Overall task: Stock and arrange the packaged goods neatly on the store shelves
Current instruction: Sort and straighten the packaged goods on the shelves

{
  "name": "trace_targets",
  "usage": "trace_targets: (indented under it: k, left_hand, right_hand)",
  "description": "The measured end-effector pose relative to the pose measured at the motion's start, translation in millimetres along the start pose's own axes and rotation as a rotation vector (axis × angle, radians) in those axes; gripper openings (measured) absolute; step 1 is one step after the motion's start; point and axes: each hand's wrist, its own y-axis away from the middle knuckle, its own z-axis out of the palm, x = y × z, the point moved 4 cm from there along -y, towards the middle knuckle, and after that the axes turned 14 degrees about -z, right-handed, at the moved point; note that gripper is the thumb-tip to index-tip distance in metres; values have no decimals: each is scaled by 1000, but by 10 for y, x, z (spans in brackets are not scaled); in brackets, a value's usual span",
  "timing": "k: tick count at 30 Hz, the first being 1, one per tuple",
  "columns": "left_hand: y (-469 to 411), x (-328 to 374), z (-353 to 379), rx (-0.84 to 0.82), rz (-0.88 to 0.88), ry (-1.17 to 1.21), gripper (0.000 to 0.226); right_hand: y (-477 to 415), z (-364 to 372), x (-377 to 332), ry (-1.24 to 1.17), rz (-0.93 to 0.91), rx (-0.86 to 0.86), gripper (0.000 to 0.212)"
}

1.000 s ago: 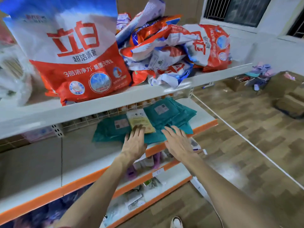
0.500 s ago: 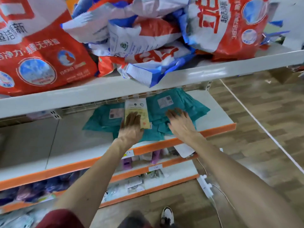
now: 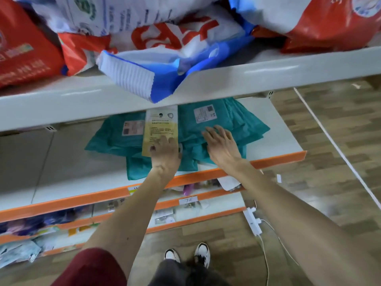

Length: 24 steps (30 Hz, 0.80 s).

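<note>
Shelf (image 3: 278,129) below detergent bags (image 3: 144,77): flat left hand (image 3: 165,154) presses yellow packet (image 3: 160,126), flat right hand (image 3: 223,146) teal packets (image 3: 233,118).

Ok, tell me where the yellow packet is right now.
Head view, centre-left: the yellow packet lies on the teal packages on the orange-edged shelf, left hand resting on its near end, right hand just beside it.

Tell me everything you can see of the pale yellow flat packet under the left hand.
The pale yellow flat packet looks like glossy plastic. It is white at the far end, with a small printed picture of a face mask, and yellow nearer the person, with lines of print too small to read. It lies flat, lengthwise front to back, on the overlapping teal plastic bags on the white, orange-edged shelf. Its far end reaches under the shelf above. The left hand rests on its near end.
</note>
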Motion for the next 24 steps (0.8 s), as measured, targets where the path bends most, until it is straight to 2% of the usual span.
trace_targets:
  k: [5, 7, 10, 15, 18, 22, 24]
  left_hand:
    - [9, 11, -32, 4, 28, -108, 33]
    - [-32, 14, -123, -41, -12, -53, 25]
    - [-80, -24, -250, -53, -61, 44, 25]
    - [-97, -244, -566, -58, -168, 643, 19]
    - [-37, -413, -606, -1, -213, 977, 12]
    - [86, -633, -474, -21, -427, 1565, 9]
    - [113, -748, -312, -63, -510, 1605, 4]
  right_hand:
    - [36, 57, 56, -28, -25, 11, 53]
    - [18, 58, 117, -14, -13, 5, 57]
    - [-55, 20, 207, -3, 8, 13, 53]
    - [-245, -118, 336, 4, 3, 22, 58]
    - [-374, -111, 391, -5, 36, -1, 60]
    - [-434, -29, 397, 8, 2, -46, 61]
    - [-433, 20, 413, 19, -3, -81, 59]
